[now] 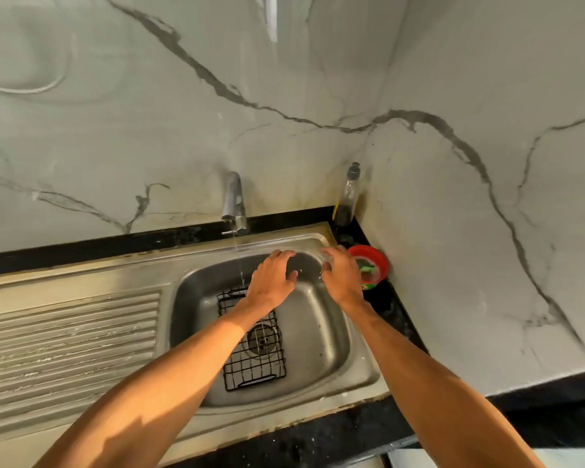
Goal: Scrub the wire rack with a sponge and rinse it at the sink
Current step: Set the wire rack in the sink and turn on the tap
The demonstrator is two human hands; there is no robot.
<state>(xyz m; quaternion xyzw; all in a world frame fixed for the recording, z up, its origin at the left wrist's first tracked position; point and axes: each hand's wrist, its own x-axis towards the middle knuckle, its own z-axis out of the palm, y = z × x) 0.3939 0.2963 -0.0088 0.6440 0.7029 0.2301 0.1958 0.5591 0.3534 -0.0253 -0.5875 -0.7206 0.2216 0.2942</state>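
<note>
A black wire rack (255,359) lies flat on the bottom of the steel sink (331,339), over the drain. Its far end is hidden under my left forearm. The tap (234,204) is running and a thin stream of water falls just left of my left hand (272,278). Both hands hover above the far part of the basin, fingers spread and empty. My right hand (340,275) is by the sink's right rim, next to a red tub (372,266) holding something green that may be the sponge.
A ribbed steel draining board (68,342) extends left of the basin. A clear bottle (348,197) with dark liquid stands in the back right corner on the black counter (395,319). Marble walls close in behind and on the right.
</note>
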